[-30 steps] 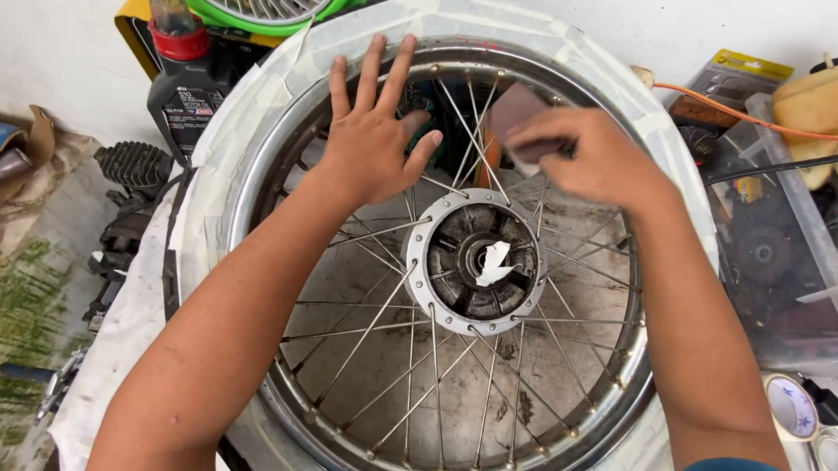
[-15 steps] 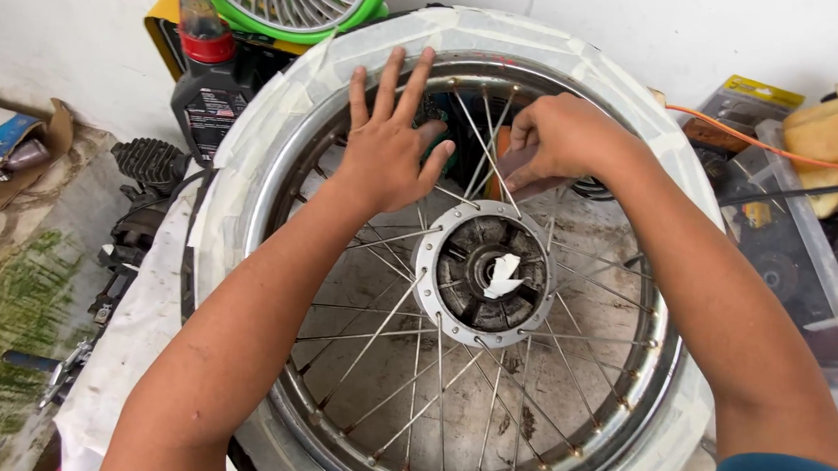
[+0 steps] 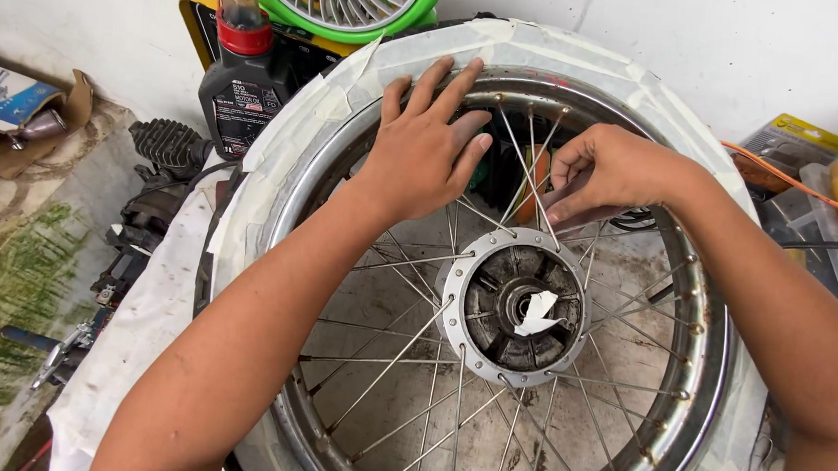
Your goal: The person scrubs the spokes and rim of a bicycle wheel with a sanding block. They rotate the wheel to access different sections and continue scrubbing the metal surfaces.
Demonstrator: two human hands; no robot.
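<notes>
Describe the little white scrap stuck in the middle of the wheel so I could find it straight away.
Start with the big spoked wheel whose tyre is wrapped in pale masking tape, lying flat under both hands. Follow the spokes inward to the round grey metal hub. The paper scrap sits in the hub's dark centre hole: crumpled, and the only white thing inside the rim.

Spokes (image 3: 405, 348) block reach; gaps between narrow; hub (image 3: 519, 306) fills centre.

A single head-worn camera looked steeply down from close range onto a spoked wheel (image 3: 492, 295) that filled the frame. The view faced the white wall (image 3: 728, 51) toward twelve o'clock, forearms entering from six.
</notes>
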